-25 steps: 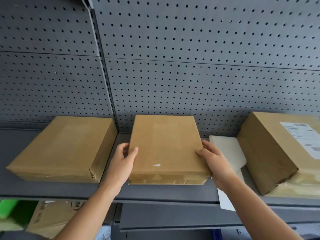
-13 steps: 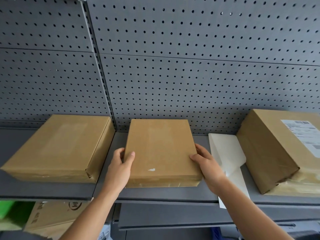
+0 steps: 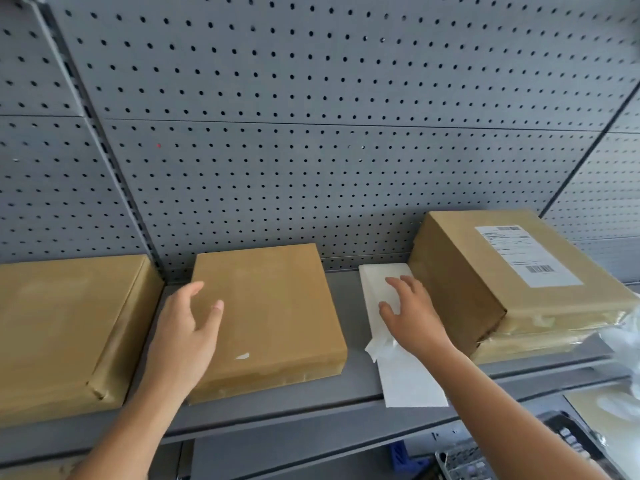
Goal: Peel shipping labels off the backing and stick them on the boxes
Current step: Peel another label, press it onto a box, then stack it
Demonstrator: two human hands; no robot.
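Three brown boxes sit on a grey shelf (image 3: 311, 410). The middle box (image 3: 277, 313) has a bare top with a small white scrap near its front. My left hand (image 3: 188, 327) hovers at its left edge, fingers relaxed and holding nothing. My right hand (image 3: 412, 313) lies with straight fingers on the white stack of label sheets (image 3: 381, 278) between the middle box and the right box (image 3: 491, 282). The right box carries a white shipping label (image 3: 526, 254). The left box (image 3: 65, 327) is unlabelled.
A grey pegboard wall (image 3: 311, 150) backs the shelf. A loose white backing sheet (image 3: 408, 379) overhangs the shelf's front edge. Clear plastic wrap (image 3: 623, 337) lies at the far right. Below the shelf at lower right are a wire basket (image 3: 467, 462) and other items.
Both hands have let go of the middle box. My right hand moved right onto the label stack, my left hand lifted off the box's left side. The view shifted right.
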